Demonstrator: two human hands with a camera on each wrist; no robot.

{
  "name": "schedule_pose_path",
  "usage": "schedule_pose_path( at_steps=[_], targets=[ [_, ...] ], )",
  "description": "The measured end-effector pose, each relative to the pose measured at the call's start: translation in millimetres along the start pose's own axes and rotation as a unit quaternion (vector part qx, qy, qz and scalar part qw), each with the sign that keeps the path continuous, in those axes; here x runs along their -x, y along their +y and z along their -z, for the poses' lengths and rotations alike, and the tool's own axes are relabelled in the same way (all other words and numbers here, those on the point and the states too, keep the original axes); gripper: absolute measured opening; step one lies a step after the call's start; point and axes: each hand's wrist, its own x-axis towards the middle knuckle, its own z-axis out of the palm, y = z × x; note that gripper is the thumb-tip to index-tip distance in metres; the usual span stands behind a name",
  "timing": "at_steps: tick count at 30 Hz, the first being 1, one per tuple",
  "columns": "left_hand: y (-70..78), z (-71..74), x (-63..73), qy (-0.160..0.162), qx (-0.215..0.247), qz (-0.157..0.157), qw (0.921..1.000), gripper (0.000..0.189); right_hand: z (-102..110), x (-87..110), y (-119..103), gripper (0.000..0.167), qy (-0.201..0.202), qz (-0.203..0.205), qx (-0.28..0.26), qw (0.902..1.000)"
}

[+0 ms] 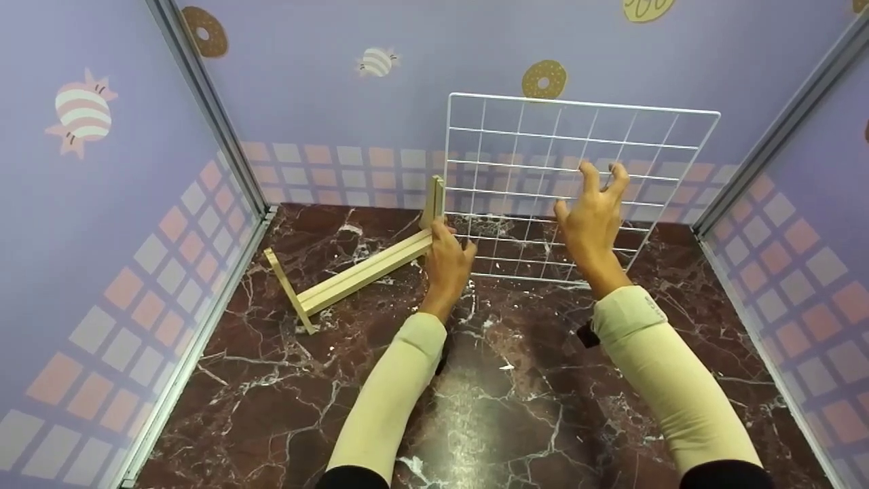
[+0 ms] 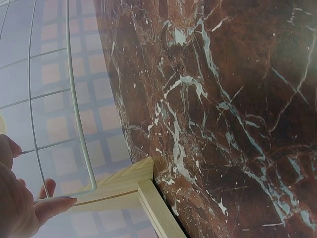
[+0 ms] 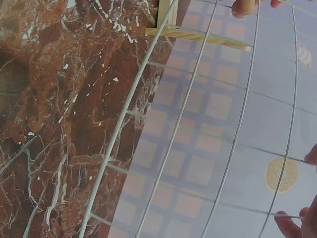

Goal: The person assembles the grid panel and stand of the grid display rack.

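A white wire grid panel [image 1: 521, 130] stands tilted above the floor, its lower left corner beside a wooden stand. My left hand [image 1: 448, 261] grips the panel's left edge; in the left wrist view the fingers [image 2: 49, 208] wrap that edge wire. Hooked over wires in the panel's right half is my right hand [image 1: 596, 221], with its fingertips [image 3: 290, 225] on the wires in the right wrist view. The pale wooden stand [image 1: 366, 273] has a grooved bar between two end pieces. Its right end piece [image 1: 430, 204] rises close behind my left hand.
Dark red marble-patterned surface [image 1: 380, 380] lies beneath everything. A purple back wall [image 1: 305, 102] with printed squares and sweets stands behind the panel, and similar side walls [image 1: 41, 224] close in left and right. Metal profiles [image 1: 210, 102] run along the corners.
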Motion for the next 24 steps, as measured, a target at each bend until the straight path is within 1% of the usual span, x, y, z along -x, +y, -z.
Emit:
schedule_pose_path(
  at_steps=[3, 7, 13, 17, 20, 24],
  targets=[
    [0.0, 0.0, 0.9, 0.000, 0.005, -0.003, 1.0000, 0.046, 0.2, -1.3, -1.7, 0.055, 0.013, -0.004, 0.001, 0.9999],
    [-1.2, -0.6, 2.1, -0.001, 0.009, -0.002, 1.0000, 0.050, 0.8, -1.8, -1.0, 0.052, 0.021, -0.001, -0.003, 0.9998],
    [-2.0, 1.2, 3.2, -0.019, 0.004, 0.015, 0.9997, 0.058, 1.2, -1.0, -0.3, 0.050, 0.038, 0.013, -0.005, 0.9992],
    [-2.3, 3.1, 3.5, -0.030, 0.010, 0.018, 0.9993, 0.062, 2.3, -1.1, -1.0, 0.050, 0.039, 0.014, -0.005, 0.9991],
    [-3.7, 4.6, 3.1, -0.035, 0.012, 0.010, 0.9993, 0.066, 3.3, -1.4, -1.0, 0.051, 0.040, 0.014, -0.003, 0.9991],
    [-7.5, 7.0, 2.0, -0.036, 0.024, -0.021, 0.9989, 0.069, 4.3, -2.1, 0.1, 0.049, 0.042, 0.013, -0.004, 0.9990]
  ],
)
